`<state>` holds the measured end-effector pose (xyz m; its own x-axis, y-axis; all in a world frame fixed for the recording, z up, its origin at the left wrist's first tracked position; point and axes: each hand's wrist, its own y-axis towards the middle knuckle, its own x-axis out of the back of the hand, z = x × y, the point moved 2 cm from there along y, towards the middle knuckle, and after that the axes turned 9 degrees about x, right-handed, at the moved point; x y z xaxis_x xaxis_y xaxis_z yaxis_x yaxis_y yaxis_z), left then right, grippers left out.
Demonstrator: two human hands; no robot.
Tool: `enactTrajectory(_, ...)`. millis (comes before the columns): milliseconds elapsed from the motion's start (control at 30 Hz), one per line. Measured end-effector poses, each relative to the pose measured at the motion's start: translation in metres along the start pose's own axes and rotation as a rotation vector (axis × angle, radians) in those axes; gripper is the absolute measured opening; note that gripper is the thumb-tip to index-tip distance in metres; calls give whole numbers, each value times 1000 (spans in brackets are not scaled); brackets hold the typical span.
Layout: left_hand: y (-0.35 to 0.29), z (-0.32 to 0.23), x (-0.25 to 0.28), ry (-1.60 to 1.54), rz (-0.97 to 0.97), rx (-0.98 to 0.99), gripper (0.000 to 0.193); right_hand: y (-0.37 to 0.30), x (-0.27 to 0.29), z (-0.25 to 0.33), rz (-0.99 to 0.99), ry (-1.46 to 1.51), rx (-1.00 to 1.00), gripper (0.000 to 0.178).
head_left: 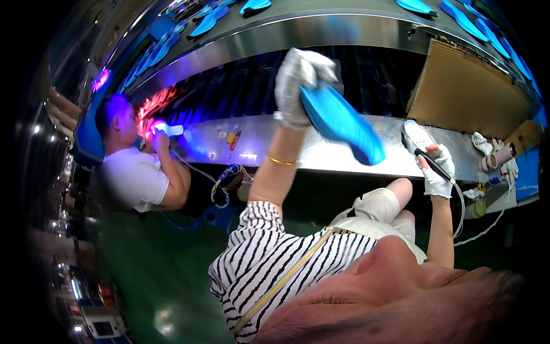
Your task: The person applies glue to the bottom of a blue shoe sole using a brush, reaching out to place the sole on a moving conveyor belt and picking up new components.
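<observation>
My left hand (293,86), in a white glove, is raised over the metal bench and closed on one end of a blue shoe insole (344,123). The insole slants down to the right and is smeared by motion. At the right, my right hand (440,172) wears a white glove that leaves some fingertips bare. Its fingers are closed round a black pen-shaped tool (433,164) with a pale cord running down from its end. Just beyond that tool lies a whitish sole-shaped piece (418,136) on the bench; whether the tool's tip touches it I cannot tell.
A metal bench (229,129) runs along the front of a belt (344,7) carrying several blue insoles. A cardboard sheet (470,89) stands at the right, near a spool (504,155). Left, a co-worker (134,172) holds something under bright light. A red-handled tool (235,140) lies between us.
</observation>
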<state>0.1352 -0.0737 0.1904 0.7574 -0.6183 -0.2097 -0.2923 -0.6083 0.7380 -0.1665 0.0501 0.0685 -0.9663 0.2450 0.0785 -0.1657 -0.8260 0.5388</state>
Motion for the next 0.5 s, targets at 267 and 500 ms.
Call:
enactTrajectory(267,-132,82,-66,-965,-289,973,64,-13,-3,-3,82,21,-83,23)
enactTrajectory(500,-146,93,-93,-955,-336,935,82,6,-41,8,191,23,40,21)
